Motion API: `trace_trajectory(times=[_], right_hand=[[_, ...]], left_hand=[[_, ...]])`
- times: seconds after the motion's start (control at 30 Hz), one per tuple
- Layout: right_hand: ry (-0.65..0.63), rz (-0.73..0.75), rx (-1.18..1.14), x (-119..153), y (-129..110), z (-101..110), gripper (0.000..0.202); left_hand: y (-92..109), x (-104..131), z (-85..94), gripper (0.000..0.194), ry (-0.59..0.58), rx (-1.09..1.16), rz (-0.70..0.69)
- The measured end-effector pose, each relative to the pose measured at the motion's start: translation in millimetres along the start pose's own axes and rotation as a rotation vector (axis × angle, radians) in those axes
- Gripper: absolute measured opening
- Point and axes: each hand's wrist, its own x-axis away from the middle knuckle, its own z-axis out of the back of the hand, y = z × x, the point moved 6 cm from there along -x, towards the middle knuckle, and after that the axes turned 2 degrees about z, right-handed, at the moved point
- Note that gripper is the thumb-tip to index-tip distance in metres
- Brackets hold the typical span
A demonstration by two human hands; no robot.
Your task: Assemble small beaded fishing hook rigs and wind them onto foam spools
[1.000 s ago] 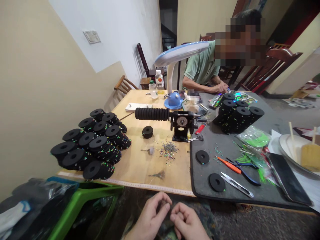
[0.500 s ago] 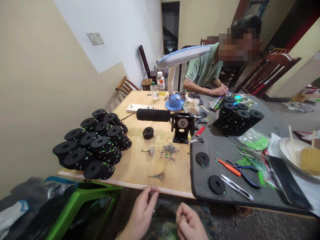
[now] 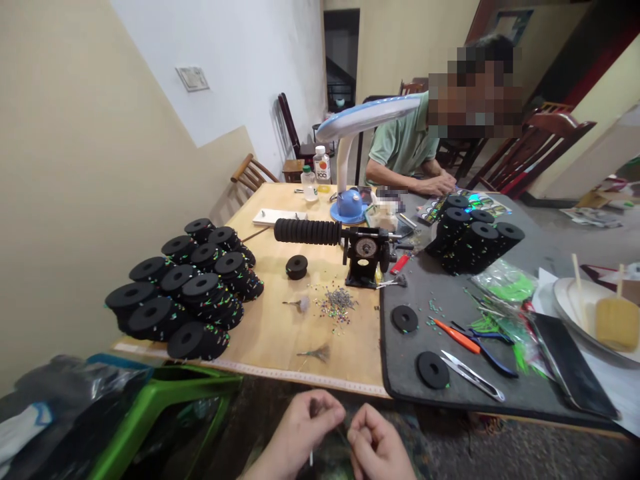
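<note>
Below the table's front edge, my left hand point(image 3: 311, 430) is closed in a pinch, with a thin pale stick showing under its fingers. Close beside it on the right is my right hand point(image 3: 376, 443), its fingers curled together. What the fingertips pinch is too small to make out. On the wood just beyond lie two small feathery bundles point(image 3: 316, 352) point(image 3: 299, 305) and a pile of tiny beads point(image 3: 340, 301). A black foam disc point(image 3: 297, 267) sits behind them, near a black winding device point(image 3: 364, 250) that carries a ribbed black roll point(image 3: 307, 231).
Stacks of black foam discs point(image 3: 193, 340) fill the table's left side. On the grey mat point(image 3: 400, 370) are tweezers point(image 3: 473, 375), orange-handled pliers point(image 3: 463, 338) and a dark phone point(image 3: 575, 363). A blue lamp point(image 3: 350, 205) stands behind. A person point(image 3: 400, 150) works across the table. A green stool point(image 3: 145, 400) is lower left.
My left hand has moved right, so the two hands are now nearly touching. More of the pale stick shows below the left fingers. The view has shifted slightly.
</note>
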Motion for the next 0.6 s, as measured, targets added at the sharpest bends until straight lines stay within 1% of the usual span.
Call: trace_trajectory(times=[0.1,0.2,0.23,0.3,0.33,0.4,0.47,0.53,0.6], right_hand=[[-0.005,-0.001,0.048,1,-3,3,0.043],[-0.009,0.068,0.157,3,-19,9,0.041],[0.019,0.122,0.225,4,-28,13,0.038],[0.128,0.223,0.352,8,-46,23,0.031],[0.179,0.256,0.375,9,-54,27,0.030],[0.209,0.271,0.337,10,-62,28,0.034],[0.147,0.234,0.208,5,-60,20,0.043],[0.044,0.181,0.050,-2,-52,6,0.052],[-0.072,0.142,-0.042,-10,-41,-7,0.055]], left_hand=[[13,0,7.8,0.039,0.064,-0.048,-0.067],[20,3,13.3,0.038,0.082,-0.073,-0.106],[21,4,13.5,0.037,0.079,-0.085,-0.116],[22,6,12.0,0.035,0.066,-0.117,-0.137],[23,7,10.5,0.033,0.061,-0.134,-0.149],[24,9,7.5,0.030,0.054,-0.163,-0.172],[26,10,5.4,0.029,0.054,-0.192,-0.200],[27,10,4.6,0.029,0.058,-0.236,-0.247],[27,9,5.3,0.029,0.069,-0.315,-0.322]])
